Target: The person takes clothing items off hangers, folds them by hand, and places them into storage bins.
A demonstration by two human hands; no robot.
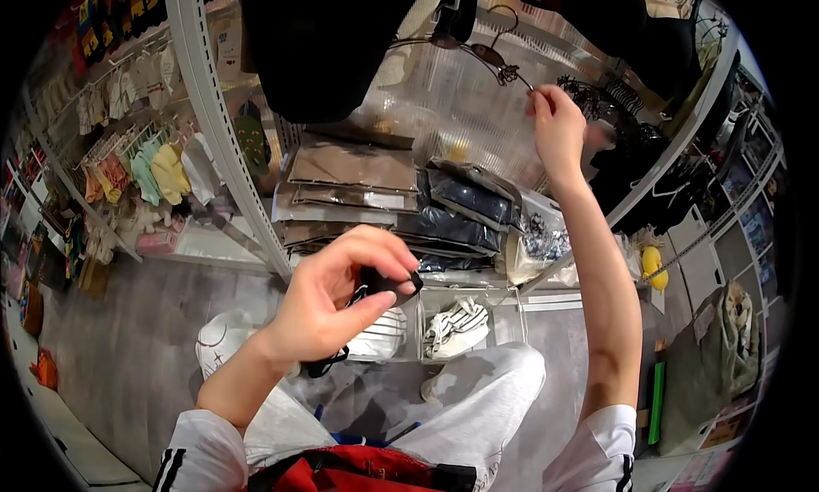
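Observation:
My left hand (328, 296) is closed in a pinch around a small black item (401, 286), partly hidden by my fingers. Below the palm dangles a black strap (326, 364); I cannot tell whether it belongs to that item. Up at the rack, the fingertips of my right hand (559, 121) grip one end of a dark hanger (488, 55) with a curved hook. Packed brown garments (354, 164) and dark garments in clear bags (465, 204) lie stacked on the shelf between my hands.
A clear bin (520, 321) with striped cloth (458, 326) stands before my knees. Black clothing (316, 49) hangs overhead. White uprights (223, 134) flank the shelf, with small socks (171, 168) on hooks at left. More black hangers (614, 100) cluster at right.

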